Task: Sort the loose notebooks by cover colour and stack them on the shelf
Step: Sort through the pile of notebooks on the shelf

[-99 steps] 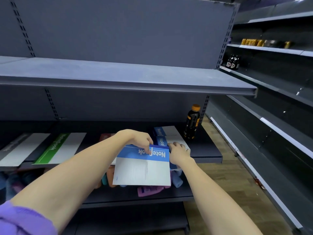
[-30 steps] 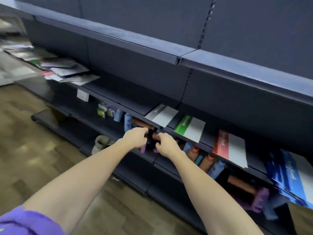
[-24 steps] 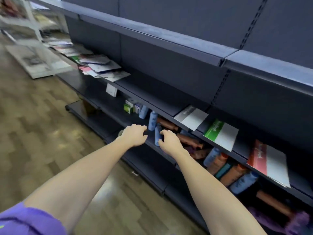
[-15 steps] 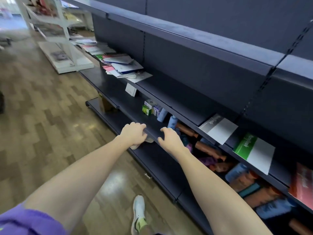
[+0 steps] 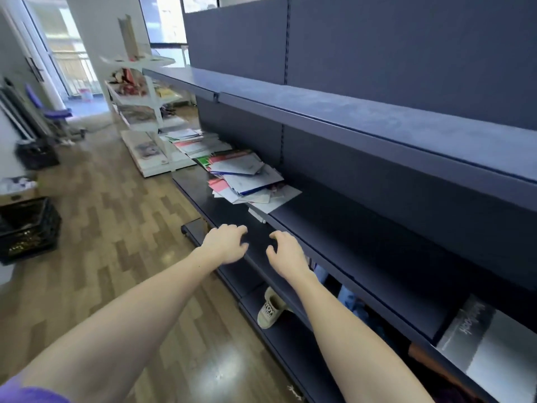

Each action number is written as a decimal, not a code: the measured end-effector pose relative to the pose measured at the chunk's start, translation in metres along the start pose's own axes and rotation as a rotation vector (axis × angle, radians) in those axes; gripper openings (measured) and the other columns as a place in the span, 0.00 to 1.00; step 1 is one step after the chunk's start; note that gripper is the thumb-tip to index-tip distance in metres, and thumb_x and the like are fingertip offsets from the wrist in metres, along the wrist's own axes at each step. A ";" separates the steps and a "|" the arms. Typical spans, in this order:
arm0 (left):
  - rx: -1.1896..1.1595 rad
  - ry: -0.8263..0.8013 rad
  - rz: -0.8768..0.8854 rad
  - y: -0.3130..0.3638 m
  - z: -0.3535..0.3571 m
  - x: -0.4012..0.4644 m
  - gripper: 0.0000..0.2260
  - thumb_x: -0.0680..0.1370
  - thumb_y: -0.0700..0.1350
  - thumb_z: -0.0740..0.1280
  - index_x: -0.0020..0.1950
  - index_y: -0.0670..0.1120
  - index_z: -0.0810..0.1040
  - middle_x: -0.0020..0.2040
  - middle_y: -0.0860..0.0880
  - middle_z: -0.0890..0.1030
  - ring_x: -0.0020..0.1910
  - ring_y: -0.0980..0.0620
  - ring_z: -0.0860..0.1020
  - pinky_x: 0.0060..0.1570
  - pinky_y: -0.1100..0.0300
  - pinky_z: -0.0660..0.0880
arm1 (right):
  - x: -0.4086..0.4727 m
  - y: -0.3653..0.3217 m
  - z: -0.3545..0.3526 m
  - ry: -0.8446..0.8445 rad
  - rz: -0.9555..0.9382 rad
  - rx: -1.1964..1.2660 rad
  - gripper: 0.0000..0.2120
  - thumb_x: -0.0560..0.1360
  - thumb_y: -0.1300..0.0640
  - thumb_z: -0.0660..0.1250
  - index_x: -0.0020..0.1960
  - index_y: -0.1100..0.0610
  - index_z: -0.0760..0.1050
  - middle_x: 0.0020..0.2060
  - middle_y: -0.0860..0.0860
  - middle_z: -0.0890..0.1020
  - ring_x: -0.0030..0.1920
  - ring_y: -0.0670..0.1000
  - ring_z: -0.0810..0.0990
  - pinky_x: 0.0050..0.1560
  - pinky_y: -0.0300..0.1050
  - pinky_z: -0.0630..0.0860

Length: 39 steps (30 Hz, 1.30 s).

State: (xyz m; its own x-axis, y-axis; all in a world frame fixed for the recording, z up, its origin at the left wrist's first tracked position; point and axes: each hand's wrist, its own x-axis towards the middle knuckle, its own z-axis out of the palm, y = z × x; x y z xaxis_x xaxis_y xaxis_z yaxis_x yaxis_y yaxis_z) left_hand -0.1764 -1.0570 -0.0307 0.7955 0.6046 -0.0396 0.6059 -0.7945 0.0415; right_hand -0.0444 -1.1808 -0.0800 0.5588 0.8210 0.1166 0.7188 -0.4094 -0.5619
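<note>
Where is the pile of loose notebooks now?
In the head view, the pile of loose notebooks lies on the dark middle shelf, up and ahead of both empty hands, near the white rack.

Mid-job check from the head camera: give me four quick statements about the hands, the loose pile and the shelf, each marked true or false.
1. Both the left hand and right hand hold nothing. True.
2. The loose notebook pile lies on the floor. False: it lies on the shelf.
3. A grey notebook lies on the shelf at lower right. True.
4. The right hand grips a blue notebook. False: its fingers are loosely curled and empty.
</note>
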 end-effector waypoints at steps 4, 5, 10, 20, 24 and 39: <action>-0.005 0.021 -0.049 -0.034 -0.001 0.052 0.19 0.80 0.52 0.60 0.71 0.50 0.70 0.64 0.47 0.77 0.64 0.44 0.73 0.60 0.49 0.71 | 0.062 -0.007 0.008 -0.013 -0.048 0.002 0.20 0.80 0.54 0.61 0.71 0.56 0.71 0.68 0.52 0.74 0.69 0.53 0.71 0.70 0.50 0.68; -0.008 0.022 -0.055 -0.041 -0.001 0.063 0.19 0.80 0.52 0.60 0.70 0.49 0.70 0.64 0.47 0.77 0.64 0.44 0.73 0.60 0.48 0.71 | 0.075 -0.009 0.010 -0.012 -0.048 -0.006 0.20 0.80 0.54 0.61 0.71 0.56 0.71 0.68 0.53 0.74 0.68 0.53 0.71 0.70 0.50 0.68; -0.053 0.070 -0.023 -0.079 -0.004 0.123 0.17 0.80 0.49 0.60 0.67 0.47 0.73 0.62 0.44 0.78 0.61 0.42 0.74 0.57 0.49 0.71 | 0.142 -0.025 0.032 -0.024 -0.036 -0.018 0.19 0.79 0.55 0.62 0.69 0.57 0.72 0.65 0.53 0.76 0.66 0.54 0.73 0.67 0.50 0.70; -0.222 0.180 0.194 -0.169 0.015 0.271 0.19 0.79 0.41 0.61 0.71 0.43 0.71 0.68 0.44 0.75 0.67 0.43 0.70 0.62 0.50 0.71 | 0.262 -0.045 0.071 0.118 0.176 -0.019 0.18 0.79 0.57 0.61 0.68 0.56 0.73 0.64 0.52 0.75 0.63 0.53 0.74 0.62 0.53 0.74; -0.185 0.175 0.302 -0.200 0.006 0.333 0.22 0.79 0.43 0.62 0.73 0.43 0.68 0.68 0.44 0.74 0.68 0.43 0.69 0.64 0.51 0.68 | 0.297 -0.056 0.080 0.141 0.264 -0.081 0.15 0.78 0.58 0.61 0.64 0.58 0.74 0.59 0.55 0.77 0.60 0.56 0.75 0.60 0.51 0.73; -0.166 0.074 0.532 -0.234 0.005 0.408 0.16 0.84 0.53 0.54 0.50 0.45 0.76 0.46 0.44 0.80 0.47 0.41 0.78 0.41 0.53 0.73 | 0.365 -0.105 0.100 0.340 0.410 -0.281 0.19 0.74 0.60 0.64 0.65 0.56 0.74 0.64 0.55 0.74 0.64 0.59 0.70 0.64 0.52 0.69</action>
State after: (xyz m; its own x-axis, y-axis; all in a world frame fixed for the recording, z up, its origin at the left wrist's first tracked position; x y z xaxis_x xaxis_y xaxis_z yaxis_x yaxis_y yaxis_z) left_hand 0.0068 -0.6245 -0.0614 0.9864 0.1307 0.0999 0.1096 -0.9750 0.1932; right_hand 0.0429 -0.7982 -0.0600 0.8813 0.4195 0.2178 0.4725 -0.7935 -0.3836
